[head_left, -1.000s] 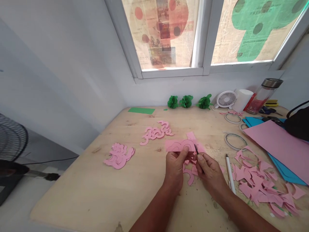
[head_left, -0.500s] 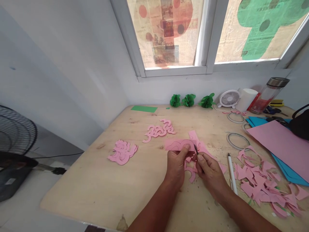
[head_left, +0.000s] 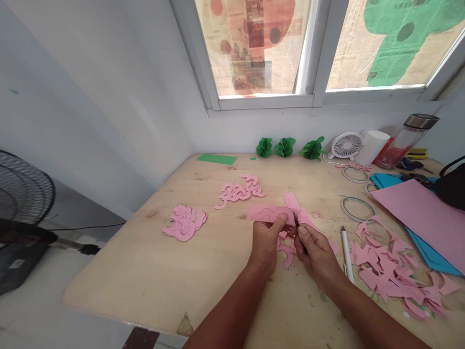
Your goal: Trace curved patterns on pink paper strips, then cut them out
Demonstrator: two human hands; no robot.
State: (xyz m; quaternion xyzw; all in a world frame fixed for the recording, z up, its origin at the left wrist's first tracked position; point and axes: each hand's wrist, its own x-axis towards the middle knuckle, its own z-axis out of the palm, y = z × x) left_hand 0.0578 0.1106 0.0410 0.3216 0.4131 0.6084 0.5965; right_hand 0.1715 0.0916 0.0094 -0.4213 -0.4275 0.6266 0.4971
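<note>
A pink paper strip point(head_left: 269, 214) with a curved outline drawn on it is pinched in my left hand point(head_left: 268, 242), thumb on top. My right hand point(head_left: 315, 249) is closed round a small dark cutting tool point(head_left: 295, 219), probably scissors, whose tip touches the strip's right end. Its handle is mostly hidden by my fingers. Beneath my hands lie more pink strips point(head_left: 290, 199) and a curved pink cutout point(head_left: 287, 258). Two groups of pink cutouts, one at the left point(head_left: 184, 223) and one farther back point(head_left: 240, 191), rest on the wooden table point(head_left: 145, 271).
Pink scraps point(head_left: 395, 276), a white pen point(head_left: 347, 254) and tape rings point(head_left: 358, 209) lie at the right, near pink point(head_left: 421, 213) and blue sheets. Green paper shapes point(head_left: 284, 147), a small fan point(head_left: 346, 145) and a glass bottle point(head_left: 407, 141) stand along the back.
The dark tool's tip has shifted slightly against the strip's right end. Both hands keep their grip, and the whole view has shifted a little.
</note>
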